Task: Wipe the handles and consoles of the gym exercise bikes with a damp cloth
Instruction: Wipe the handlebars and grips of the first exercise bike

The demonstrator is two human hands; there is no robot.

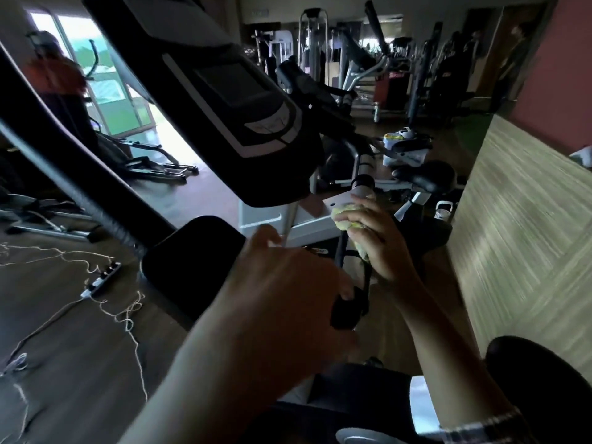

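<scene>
Crumpled yellow-green cloth [349, 219] bunched in the right hand [374, 241], fingers curled over it, pressed against the slim black handlebar tube [341, 251] of the near exercise bike, just below the bike's pale grey metal bracket [339, 200]. Left hand [288, 280] lower and nearer the camera, blurred; fingertips curled down onto the black foam grip end [347, 309] of the same handlebar, thumb raised; cannot tell how firmly gripped. Large black console [237, 100] with dark screen and grey button panel tilted above both hands, untouched. Black padded block [192, 264] at the console's lower left edge, beside the left hand. Further bike with black saddle [426, 177] beyond, well apart from the hands. Dark wood floor [64, 315] at left carrying a white power strip [101, 280] and loose pale cords [128, 315]. Light wood-grain wall panel [519, 219] along the right edge. Person in an orange top [57, 78] far left by the bright window.
</scene>
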